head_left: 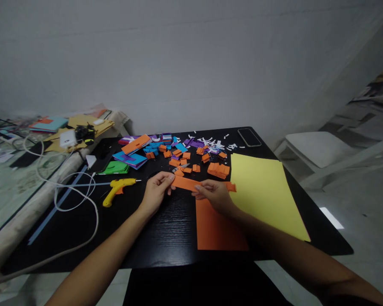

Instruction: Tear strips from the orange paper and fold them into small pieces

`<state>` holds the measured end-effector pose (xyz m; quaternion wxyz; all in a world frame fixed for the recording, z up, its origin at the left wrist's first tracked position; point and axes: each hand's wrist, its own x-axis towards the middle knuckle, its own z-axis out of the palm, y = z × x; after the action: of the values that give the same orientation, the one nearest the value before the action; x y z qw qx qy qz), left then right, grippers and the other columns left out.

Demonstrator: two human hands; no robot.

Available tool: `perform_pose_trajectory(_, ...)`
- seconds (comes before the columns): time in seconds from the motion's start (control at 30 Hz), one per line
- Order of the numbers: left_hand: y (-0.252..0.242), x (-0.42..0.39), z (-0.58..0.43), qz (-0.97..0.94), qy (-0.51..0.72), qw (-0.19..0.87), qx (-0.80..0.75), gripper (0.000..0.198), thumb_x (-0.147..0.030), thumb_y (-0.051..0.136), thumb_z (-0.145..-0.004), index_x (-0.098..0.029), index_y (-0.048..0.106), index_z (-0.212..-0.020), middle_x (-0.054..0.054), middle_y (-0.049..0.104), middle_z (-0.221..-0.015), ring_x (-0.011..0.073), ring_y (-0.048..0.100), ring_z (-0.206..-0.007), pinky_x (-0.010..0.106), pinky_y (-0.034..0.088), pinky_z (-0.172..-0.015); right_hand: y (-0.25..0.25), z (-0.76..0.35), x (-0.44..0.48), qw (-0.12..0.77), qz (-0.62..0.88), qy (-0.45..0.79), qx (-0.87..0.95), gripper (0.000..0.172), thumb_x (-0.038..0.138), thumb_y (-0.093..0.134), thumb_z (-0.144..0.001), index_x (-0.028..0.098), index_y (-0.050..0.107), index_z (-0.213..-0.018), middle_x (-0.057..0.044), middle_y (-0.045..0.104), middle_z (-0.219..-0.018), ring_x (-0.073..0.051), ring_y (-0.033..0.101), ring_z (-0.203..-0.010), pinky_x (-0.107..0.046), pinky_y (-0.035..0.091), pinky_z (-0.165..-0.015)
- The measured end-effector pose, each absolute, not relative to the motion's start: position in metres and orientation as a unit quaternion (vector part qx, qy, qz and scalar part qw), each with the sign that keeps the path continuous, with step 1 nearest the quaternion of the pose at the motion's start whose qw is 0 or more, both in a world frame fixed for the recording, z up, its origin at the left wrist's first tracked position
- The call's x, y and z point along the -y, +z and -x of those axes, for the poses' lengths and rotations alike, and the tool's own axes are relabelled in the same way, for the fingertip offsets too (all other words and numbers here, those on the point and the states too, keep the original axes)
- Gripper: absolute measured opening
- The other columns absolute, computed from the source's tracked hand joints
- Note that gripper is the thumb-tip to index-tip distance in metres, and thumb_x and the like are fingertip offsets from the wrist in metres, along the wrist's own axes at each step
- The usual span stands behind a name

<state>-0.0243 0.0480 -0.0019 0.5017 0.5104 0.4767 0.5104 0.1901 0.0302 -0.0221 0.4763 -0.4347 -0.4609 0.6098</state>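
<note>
- From where I stood, with twelve o'clock pointing away from the seated person and the clock centred between the hands, a narrow flat strip of orange paper (187, 183) lay at the middle, held above the near part of the black wood-grained table (166, 238).
- The left hand (158, 190), on the nine o'clock side, was mostly closed, its thumb and forefinger pinching the strip's left end, the other fingers curled.
- The right hand (216, 194), on the three o'clock side, had the strip gripped too, thumb laid on top and fingers bent beneath.
- Past that right hand an orange paper end with a notched outline (231, 187) poked out; I couldn't tell whether it belonged to the same strip.
- At five o'clock, partly under the right hand and forearm, lay a large flat sheet of orange paper (218, 231); whether the hand touched it I couldn't tell.
- At three o'clock spread large yellow paper sheets (268, 195), the right forearm crossing over their near part.
- At twelve were scattered small folded orange paper pieces (196, 168), with a neat stack of folded orange paper (218, 170) near two o'clock.
- At one sat thin white paper scraps (218, 144).
- At nine, just beyond the left hand, lay a yellow glue gun with an orange trigger (118, 186).
</note>
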Motion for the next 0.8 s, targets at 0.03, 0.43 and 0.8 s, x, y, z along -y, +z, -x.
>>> perform_pose_trajectory(0.03, -0.0015, -0.0475, 0.0245, -0.511, 0.511, 0.499, -0.478, 0.028, -0.042, 0.077, -0.081, -0.015, 0.072, -0.085, -0.001, 0.065, -0.060, 0.0084, 0.051, -0.047, 0.020, 0.037, -0.047, -0.0220, -0.1900, -0.0302, 0.477, 0.434, 0.611, 0.459, 0.042, 0.056, 0.085, -0.067, 0.018, 0.067, -0.073, -0.003, 0.073, -0.067, -0.024, 0.078, -0.075, -0.034, 0.065, -0.067)
perform_pose_trajectory(0.43, 0.0015, -0.0469, 0.0235, -0.513, 0.516, 0.488, -0.482, 0.029, -0.042, 0.078, -0.080, -0.014, 0.073, -0.084, -0.001, 0.064, -0.060, 0.0082, 0.051, -0.048, 0.019, 0.038, -0.046, -0.0189, -0.1902, -0.0304, 0.470, 0.429, 0.626, 0.450, 0.047, 0.060, 0.083, -0.066, 0.017, 0.067, -0.074, -0.002, 0.072, -0.067, -0.024, 0.078, -0.075, -0.034, 0.065, -0.067)
perform_pose_trajectory(0.8, -0.0006, -0.0465, 0.0232, -0.506, 0.517, 0.495, -0.481, 0.026, -0.040, 0.077, -0.081, -0.015, 0.073, -0.083, -0.002, 0.064, -0.058, 0.0085, 0.052, -0.045, 0.020, 0.038, -0.046, -0.0212, -0.1899, -0.0301, 0.496, 0.434, 0.607, 0.443, 0.045, 0.057, 0.085, -0.066, 0.018, 0.071, -0.083, -0.004, 0.077, -0.071, -0.025, 0.078, -0.071, -0.038, 0.066, -0.066)
